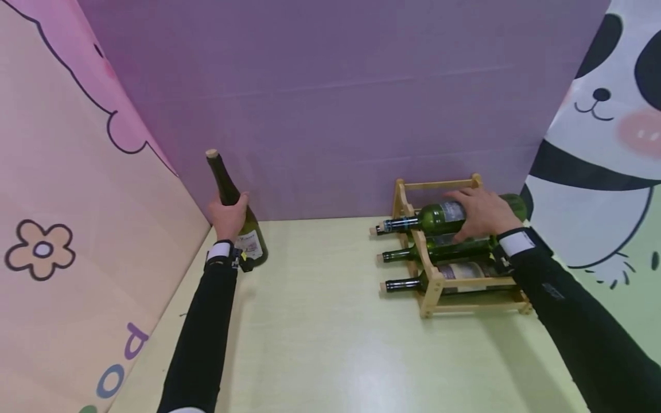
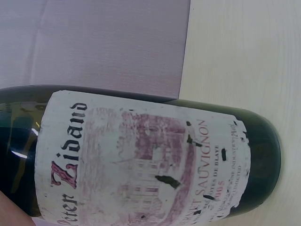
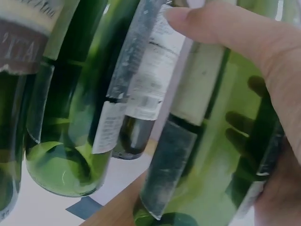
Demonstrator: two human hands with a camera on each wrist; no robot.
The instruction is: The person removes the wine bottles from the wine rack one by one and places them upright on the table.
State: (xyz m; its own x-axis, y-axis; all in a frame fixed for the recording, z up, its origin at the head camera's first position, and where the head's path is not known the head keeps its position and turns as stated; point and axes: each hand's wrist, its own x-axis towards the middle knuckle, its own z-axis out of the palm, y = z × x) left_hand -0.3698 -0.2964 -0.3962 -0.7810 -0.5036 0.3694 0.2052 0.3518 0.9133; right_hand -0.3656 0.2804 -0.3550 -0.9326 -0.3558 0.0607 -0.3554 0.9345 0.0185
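My left hand [image 1: 228,219] grips a dark green wine bottle [image 1: 250,245] around its upper part, the corked neck leaning up and to the left. The worn white label [image 2: 141,160] of this bottle fills much of the left wrist view. On the right, my right hand [image 1: 485,212] holds a lighter green wine bottle [image 1: 432,219] lying across the upper part of a wooden rack [image 1: 436,287]. Its thumb [image 3: 207,21] and fingers wrap round the glass body [image 3: 197,141], with some fingers seen through it.
More corked bottles lie in the rack, necks pointing left, among them a middle bottle [image 1: 400,255] and a front bottle [image 1: 408,285]. A pale table [image 1: 320,321] spreads between the hands. Behind it rises a purple wall [image 1: 320,115], with printed panels on both sides.
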